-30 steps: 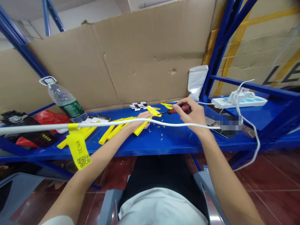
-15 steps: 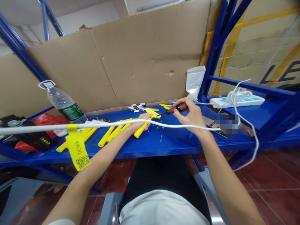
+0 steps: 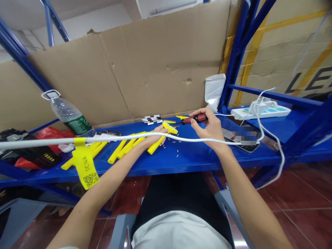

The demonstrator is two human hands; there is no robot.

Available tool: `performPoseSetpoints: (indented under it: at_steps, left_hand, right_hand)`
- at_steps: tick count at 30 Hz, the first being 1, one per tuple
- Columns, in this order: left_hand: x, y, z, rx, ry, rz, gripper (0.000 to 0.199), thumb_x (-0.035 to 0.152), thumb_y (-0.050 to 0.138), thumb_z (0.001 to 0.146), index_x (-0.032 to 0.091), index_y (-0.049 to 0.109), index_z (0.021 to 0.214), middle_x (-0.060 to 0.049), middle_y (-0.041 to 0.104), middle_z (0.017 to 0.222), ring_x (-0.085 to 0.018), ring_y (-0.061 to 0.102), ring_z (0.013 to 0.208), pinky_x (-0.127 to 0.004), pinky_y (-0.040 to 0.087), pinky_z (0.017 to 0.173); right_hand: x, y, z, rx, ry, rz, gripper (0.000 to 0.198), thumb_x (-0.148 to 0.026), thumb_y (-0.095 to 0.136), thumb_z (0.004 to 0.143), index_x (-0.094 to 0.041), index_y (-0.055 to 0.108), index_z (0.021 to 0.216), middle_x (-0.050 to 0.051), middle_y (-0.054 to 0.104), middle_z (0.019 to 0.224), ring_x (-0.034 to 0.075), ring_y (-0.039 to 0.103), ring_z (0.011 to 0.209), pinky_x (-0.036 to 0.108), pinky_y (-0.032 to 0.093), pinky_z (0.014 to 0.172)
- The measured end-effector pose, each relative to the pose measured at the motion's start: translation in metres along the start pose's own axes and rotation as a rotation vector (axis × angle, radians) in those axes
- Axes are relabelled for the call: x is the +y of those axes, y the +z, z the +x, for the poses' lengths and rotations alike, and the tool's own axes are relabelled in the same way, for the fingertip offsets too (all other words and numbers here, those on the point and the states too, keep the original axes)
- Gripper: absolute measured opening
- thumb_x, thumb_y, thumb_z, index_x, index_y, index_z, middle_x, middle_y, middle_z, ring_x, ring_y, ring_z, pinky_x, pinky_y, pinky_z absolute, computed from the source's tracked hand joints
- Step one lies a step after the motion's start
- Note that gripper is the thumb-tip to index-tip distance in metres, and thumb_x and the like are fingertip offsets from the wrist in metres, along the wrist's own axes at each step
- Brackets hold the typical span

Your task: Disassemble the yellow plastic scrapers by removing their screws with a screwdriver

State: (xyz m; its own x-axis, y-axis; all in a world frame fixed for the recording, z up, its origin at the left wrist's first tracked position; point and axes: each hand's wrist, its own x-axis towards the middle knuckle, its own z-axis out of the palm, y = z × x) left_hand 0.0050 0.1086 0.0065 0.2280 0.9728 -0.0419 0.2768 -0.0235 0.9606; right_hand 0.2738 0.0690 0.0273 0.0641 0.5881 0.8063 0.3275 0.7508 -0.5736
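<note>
My left hand (image 3: 158, 131) is closed around a yellow T-shaped plastic handle (image 3: 156, 145), its crosspiece pointing up and to the right. In my right hand (image 3: 210, 124) is a screwdriver (image 3: 190, 119) with a red and black grip, held nearly level. Its thin shaft points left, just above the crosspiece; whether the tip touches it I cannot tell. Small screws (image 3: 177, 151) lie scattered on the blue shelf (image 3: 197, 155) below the hands. Several more yellow handles (image 3: 118, 151) lie left of my left hand.
A white cable (image 3: 124, 137) with a yellow tag (image 3: 87, 167) crosses in front of both forearms. Black-and-white pieces (image 3: 151, 119) lie by the cardboard. A water bottle (image 3: 70, 114) stands left; a phone (image 3: 249, 147) and a power strip (image 3: 272, 111) are at right.
The screwdriver has shifted slightly left and up, its shaft now above the crosspiece. The yellow handle has turned a little in my left hand. More of the phone shows.
</note>
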Motion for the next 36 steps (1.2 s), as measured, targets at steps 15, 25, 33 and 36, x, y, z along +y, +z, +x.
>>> performPoseSetpoints:
  at_steps: [15, 25, 33, 36]
  left_hand:
    - [-0.009, -0.003, -0.001, -0.036, 0.104, -0.006, 0.026, 0.03, 0.073, 0.113, 0.021, 0.064, 0.135, 0.003, 0.074, 0.069, -0.017, 0.065, 0.042, -0.024, 0.05, 0.04]
    - [-0.005, -0.001, -0.002, -0.023, 0.062, -0.012, 0.033, 0.034, 0.08, 0.11, 0.018, 0.065, 0.134, 0.002, 0.075, 0.07, -0.016, 0.067, 0.045, -0.022, 0.051, 0.042]
    - [-0.009, -0.001, 0.0, -0.041, 0.098, -0.021, 0.032, 0.038, 0.084, 0.107, 0.019, 0.067, 0.127, 0.002, 0.076, 0.073, -0.016, 0.067, 0.044, -0.024, 0.051, 0.042]
    - [-0.01, -0.002, 0.0, -0.072, 0.126, -0.033, 0.038, 0.04, 0.088, 0.105, 0.019, 0.067, 0.129, -0.001, 0.081, 0.082, -0.015, 0.069, 0.048, -0.023, 0.053, 0.044]
  right_hand:
    - [-0.004, 0.008, -0.003, -0.031, -0.01, 0.008, 0.012, -0.029, 0.072, 0.097, -0.028, 0.073, 0.109, 0.005, 0.083, 0.108, 0.024, 0.075, 0.094, 0.044, 0.062, 0.092]
    - [0.001, 0.009, -0.004, -0.043, -0.022, -0.019, 0.013, -0.027, 0.072, 0.098, -0.027, 0.073, 0.11, 0.004, 0.083, 0.108, 0.023, 0.074, 0.094, 0.042, 0.061, 0.09]
    - [-0.004, 0.011, -0.005, -0.026, -0.039, -0.03, 0.016, -0.041, 0.079, 0.106, -0.028, 0.071, 0.107, 0.003, 0.083, 0.097, 0.023, 0.076, 0.083, 0.04, 0.062, 0.083]
    - [-0.009, 0.013, -0.005, 0.016, -0.06, -0.046, 0.02, -0.044, 0.079, 0.107, -0.027, 0.069, 0.101, 0.002, 0.08, 0.09, 0.02, 0.073, 0.075, 0.035, 0.06, 0.073]
